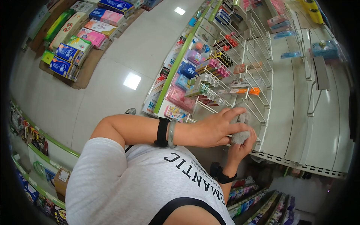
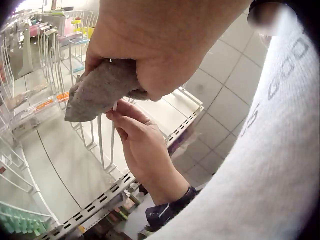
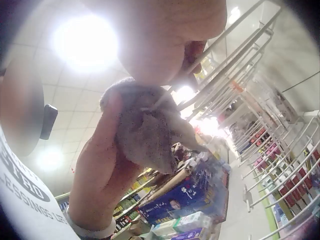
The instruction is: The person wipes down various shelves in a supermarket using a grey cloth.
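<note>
My left hand (image 1: 212, 129) grips a grey cloth (image 1: 241, 138), which hangs in folds from its fingers in the left wrist view. The cloth wraps about the end of a white wire display hook (image 3: 220, 70), so that tip is partly hidden. Just below the cloth, my right hand (image 2: 142, 145) pinches the white wire's end between thumb and fingers. Both hands meet close together in the head view, in front of the rack panel (image 1: 283, 123).
Rows of white wire hooks (image 1: 258, 75) stick out around the hands. Small packaged goods (image 1: 217, 67) hang to the left, above a green-edged shelf (image 1: 165, 88). Tissue packs (image 1: 67, 52) stand on cardboard across the aisle. A slotted metal edge (image 1: 300, 165) runs along the panel's bottom.
</note>
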Demonstrator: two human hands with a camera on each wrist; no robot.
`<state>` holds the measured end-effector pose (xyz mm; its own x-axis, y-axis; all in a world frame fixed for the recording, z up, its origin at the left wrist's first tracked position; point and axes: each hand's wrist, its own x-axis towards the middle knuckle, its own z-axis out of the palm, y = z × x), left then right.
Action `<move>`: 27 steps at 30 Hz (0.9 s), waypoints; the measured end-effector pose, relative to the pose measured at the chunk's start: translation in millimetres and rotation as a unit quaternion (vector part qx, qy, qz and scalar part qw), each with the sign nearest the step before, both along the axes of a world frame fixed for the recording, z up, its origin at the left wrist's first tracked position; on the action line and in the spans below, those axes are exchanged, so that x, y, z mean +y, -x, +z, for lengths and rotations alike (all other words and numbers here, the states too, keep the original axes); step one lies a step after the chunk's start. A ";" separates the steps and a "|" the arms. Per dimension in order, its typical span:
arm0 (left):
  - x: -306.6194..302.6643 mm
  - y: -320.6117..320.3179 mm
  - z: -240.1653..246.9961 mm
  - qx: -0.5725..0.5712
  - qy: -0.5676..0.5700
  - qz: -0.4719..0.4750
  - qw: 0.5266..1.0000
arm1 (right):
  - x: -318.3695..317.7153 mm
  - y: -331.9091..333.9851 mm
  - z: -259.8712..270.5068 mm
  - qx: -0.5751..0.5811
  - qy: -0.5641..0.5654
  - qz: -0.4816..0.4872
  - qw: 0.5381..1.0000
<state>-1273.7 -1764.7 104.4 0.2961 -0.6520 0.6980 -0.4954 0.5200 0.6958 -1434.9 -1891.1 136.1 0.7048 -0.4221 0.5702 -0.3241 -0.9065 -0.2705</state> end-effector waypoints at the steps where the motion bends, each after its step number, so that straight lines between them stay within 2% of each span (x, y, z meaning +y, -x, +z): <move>1: -0.5 -1.1 2.0 0.006 -0.002 0.004 1.000 | 1.4 0.1 1.6 0.012 0.006 0.002 1.000; 11: -22.6 -10.2 1.5 -0.018 0.027 0.031 0.999 | 6.0 -5.0 4.0 0.019 0.027 -0.007 0.999; 14: -24.0 -12.8 6.3 0.031 0.020 -0.002 0.999 | 6.4 -4.2 3.5 0.021 0.042 -0.012 0.999; 16: -23.4 -13.5 11.2 0.133 -0.019 -0.039 0.990 | 7.9 -4.1 3.2 0.013 0.042 -0.019 0.999; 17: -24.2 -13.4 11.2 0.131 -0.019 -0.041 0.990 | 7.7 -3.9 2.8 0.011 0.042 -0.021 0.999; 22: -29.3 -15.6 4.2 0.171 0.023 0.003 0.985 | 3.1 -1.0 -0.6 0.009 0.062 -0.016 0.998; 26: -32.9 -21.7 -5.1 0.211 0.007 0.044 0.976 | 14.0 -7.2 9.5 0.021 0.047 -0.022 0.998; 27: -33.7 -24.6 -8.0 0.297 0.017 0.020 0.955 | 14.5 -7.0 9.8 0.022 0.042 -0.023 0.999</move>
<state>-1249.1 -1798.4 96.4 0.6697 -0.6128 0.4195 -0.0380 0.5359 0.8435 -1427.9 -1876.6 146.0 0.7108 -0.4070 0.5736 -0.3762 -0.9091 -0.1788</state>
